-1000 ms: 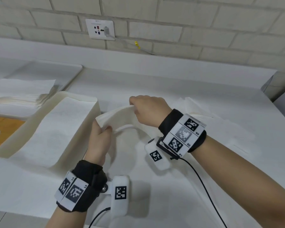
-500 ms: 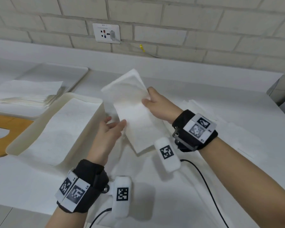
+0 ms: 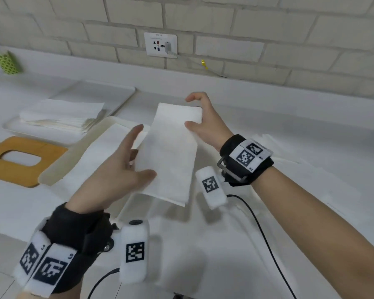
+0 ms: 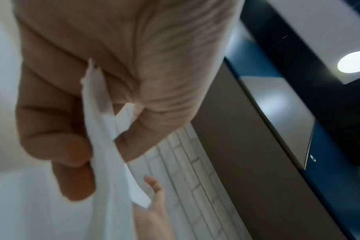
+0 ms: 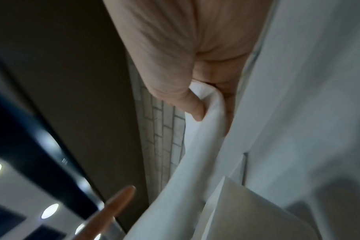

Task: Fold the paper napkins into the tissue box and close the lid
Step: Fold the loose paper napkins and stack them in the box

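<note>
A white folded napkin (image 3: 171, 152) hangs in the air as a long strip between both hands. My left hand (image 3: 136, 162) pinches its lower left edge, thumb in front and fingers behind; the left wrist view shows the napkin (image 4: 105, 162) between them. My right hand (image 3: 200, 119) pinches the top right corner, index finger raised off it; in the right wrist view the thumb presses the napkin (image 5: 195, 162). The open white tissue box (image 3: 52, 175) lies just left, a flat napkin inside. Its wooden lid (image 3: 0, 167) with an oval hole lies further left.
A stack of napkins (image 3: 61, 115) sits on a white tray (image 3: 99, 89) at the back left. Loose unfolded napkins (image 3: 289, 156) lie on the counter to the right. A green cup (image 3: 7, 61) stands far left. A black cable (image 3: 266, 238) runs from the right wrist.
The napkin, bent over low near the counter a second ago, is now a flat folded strip held higher. My left hand, open half a second ago, has taken its lower edge.
</note>
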Demonstrator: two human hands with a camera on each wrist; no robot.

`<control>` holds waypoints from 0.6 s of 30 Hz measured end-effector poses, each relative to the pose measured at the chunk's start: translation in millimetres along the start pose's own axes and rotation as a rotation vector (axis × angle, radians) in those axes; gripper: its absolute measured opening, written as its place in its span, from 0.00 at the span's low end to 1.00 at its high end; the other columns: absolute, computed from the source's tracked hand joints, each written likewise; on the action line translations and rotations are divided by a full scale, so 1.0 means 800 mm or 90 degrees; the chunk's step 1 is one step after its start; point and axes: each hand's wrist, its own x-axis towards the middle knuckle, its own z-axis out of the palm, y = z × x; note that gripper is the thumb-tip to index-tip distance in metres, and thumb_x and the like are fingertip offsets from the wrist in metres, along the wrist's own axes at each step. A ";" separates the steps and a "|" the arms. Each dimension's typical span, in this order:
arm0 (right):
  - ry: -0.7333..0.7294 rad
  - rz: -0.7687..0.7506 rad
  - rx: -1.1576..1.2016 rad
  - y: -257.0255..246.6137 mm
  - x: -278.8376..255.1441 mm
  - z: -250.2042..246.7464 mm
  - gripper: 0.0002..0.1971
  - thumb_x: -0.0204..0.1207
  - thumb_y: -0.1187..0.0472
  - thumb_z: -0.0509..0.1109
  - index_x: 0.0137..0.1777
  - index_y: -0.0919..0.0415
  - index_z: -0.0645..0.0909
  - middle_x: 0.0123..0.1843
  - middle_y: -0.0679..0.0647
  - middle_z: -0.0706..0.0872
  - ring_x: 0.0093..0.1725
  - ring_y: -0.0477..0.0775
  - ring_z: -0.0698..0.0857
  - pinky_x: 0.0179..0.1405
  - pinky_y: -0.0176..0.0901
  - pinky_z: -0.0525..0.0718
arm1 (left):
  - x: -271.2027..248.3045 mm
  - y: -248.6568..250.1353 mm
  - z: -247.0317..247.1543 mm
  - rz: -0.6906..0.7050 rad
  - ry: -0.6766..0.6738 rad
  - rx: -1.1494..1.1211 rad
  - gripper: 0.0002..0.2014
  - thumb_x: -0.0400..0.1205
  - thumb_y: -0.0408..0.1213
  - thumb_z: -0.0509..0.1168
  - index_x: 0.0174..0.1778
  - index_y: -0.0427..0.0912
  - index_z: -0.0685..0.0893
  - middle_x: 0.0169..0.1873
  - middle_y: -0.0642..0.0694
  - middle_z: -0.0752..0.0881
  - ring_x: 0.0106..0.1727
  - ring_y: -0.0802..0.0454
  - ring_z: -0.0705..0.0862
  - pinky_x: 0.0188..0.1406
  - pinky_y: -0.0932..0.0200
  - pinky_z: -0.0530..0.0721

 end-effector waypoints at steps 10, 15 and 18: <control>-0.083 -0.090 -0.146 -0.036 0.059 0.095 0.15 0.77 0.77 0.58 0.54 0.68 0.84 0.60 0.59 0.85 0.61 0.56 0.81 0.49 0.19 0.69 | -0.022 -0.020 -0.082 -0.148 0.339 0.202 0.12 0.78 0.29 0.69 0.48 0.53 0.86 0.52 0.41 0.85 0.51 0.43 0.82 0.50 0.55 0.77; -0.220 -0.015 -0.300 -0.020 0.077 0.130 0.20 0.79 0.75 0.55 0.61 0.60 0.83 0.66 0.60 0.80 0.63 0.59 0.80 0.65 0.44 0.76 | -0.013 -0.038 -0.087 -0.269 0.277 0.313 0.16 0.76 0.25 0.68 0.60 0.40 0.84 0.37 0.42 0.83 0.40 0.46 0.79 0.33 0.60 0.70; -0.296 0.000 -0.415 -0.010 0.089 0.141 0.20 0.78 0.73 0.56 0.60 0.56 0.84 0.67 0.59 0.79 0.61 0.61 0.81 0.64 0.49 0.78 | -0.010 -0.039 -0.086 -0.316 0.221 0.392 0.22 0.72 0.25 0.72 0.62 0.42 0.83 0.48 0.43 0.78 0.48 0.46 0.76 0.38 0.58 0.69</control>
